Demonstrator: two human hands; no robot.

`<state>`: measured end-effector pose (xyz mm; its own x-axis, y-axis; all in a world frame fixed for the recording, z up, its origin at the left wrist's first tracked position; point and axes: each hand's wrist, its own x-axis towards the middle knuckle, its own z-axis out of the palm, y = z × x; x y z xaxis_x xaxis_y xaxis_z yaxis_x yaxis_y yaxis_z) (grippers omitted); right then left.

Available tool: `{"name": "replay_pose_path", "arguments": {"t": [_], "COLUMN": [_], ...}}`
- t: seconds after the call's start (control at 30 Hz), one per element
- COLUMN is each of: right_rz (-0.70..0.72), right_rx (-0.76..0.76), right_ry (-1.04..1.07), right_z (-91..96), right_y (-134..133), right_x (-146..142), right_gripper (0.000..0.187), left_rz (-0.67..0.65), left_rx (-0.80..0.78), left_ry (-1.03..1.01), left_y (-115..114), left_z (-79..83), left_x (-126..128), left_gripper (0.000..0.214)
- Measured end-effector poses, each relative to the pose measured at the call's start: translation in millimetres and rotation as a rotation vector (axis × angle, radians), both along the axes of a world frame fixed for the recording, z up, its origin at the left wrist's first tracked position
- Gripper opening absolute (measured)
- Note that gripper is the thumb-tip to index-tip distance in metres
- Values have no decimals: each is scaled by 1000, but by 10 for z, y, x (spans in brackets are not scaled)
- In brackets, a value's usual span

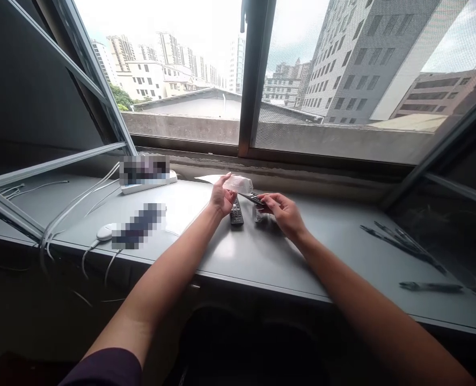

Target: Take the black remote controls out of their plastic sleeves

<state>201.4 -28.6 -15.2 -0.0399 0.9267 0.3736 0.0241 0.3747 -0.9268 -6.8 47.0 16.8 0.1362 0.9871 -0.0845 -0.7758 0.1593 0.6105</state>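
My left hand (222, 197) is closed on a clear plastic bag (241, 184), its thumb pointing up and the bag spreading to the right. In my right hand (283, 210) is a dark remote control (254, 199), pinched at its right end and tilted. The far end of that remote meets the bag; whether it is inside I cannot tell. Below my left hand, a second black remote control (236, 214) with buttons lies on the grey desk (225, 251). A small shiny clear item (257, 215) sits under my right hand, partly hidden.
White sheets (189, 206) lie left of my left hand. Further left are a white power strip (151, 184), a round white charger (106, 231), cables and blurred-out objects. Dark cables (402, 244) and a dark tool-like object (430, 287) lie at right. A window stands behind.
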Motion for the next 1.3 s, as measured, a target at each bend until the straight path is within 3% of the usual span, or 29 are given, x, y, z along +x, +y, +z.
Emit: {"name": "replay_pose_path", "arguments": {"t": [0.17, 0.23, 0.37, 0.57, 0.67, 0.87, 0.97, 1.03, 1.17, 1.3], "right_rz": [-79, -38, 109, 362, 434, 322, 347, 379, 404, 351], "right_rx": [-92, -164, -337, -420, -471, -551, -545, -535, -540, -493], "right_ry": [186, 299, 521, 499, 518, 630, 688, 704, 674, 571], "right_z": [-32, -32, 32, 185, 208, 232, 267, 287, 299, 288], "right_y": [83, 107, 106, 21, -11, -14, -13, -14, -23, -50], "right_x": [66, 86, 128, 171, 165, 148, 156, 163, 162, 143], "right_gripper": [43, 41, 61, 32, 27, 25, 14, 18, 36, 24], "left_rz": [-15, -16, -34, -65, -70, -61, -58, -59, -51, -36], "left_rx": [31, 26, 37, 47, 53, 64, 53, 47, 44, 33], "left_ry": [15, 22, 20, -5, -11, -10, -4, -1, 2, -2], "left_y": [-5, -16, -42, -51, -30, 1, 3, 7, 25, 28], "left_z": [-12, -6, 15, 19, 5, -40, -58, -56, -24, -17], "left_x": [-3, -3, -4, 11, 14, 18, 23, 17, -12, -18], "left_gripper": [26, 24, 24, 35, 37, 37, 42, 43, 36, 31]}}
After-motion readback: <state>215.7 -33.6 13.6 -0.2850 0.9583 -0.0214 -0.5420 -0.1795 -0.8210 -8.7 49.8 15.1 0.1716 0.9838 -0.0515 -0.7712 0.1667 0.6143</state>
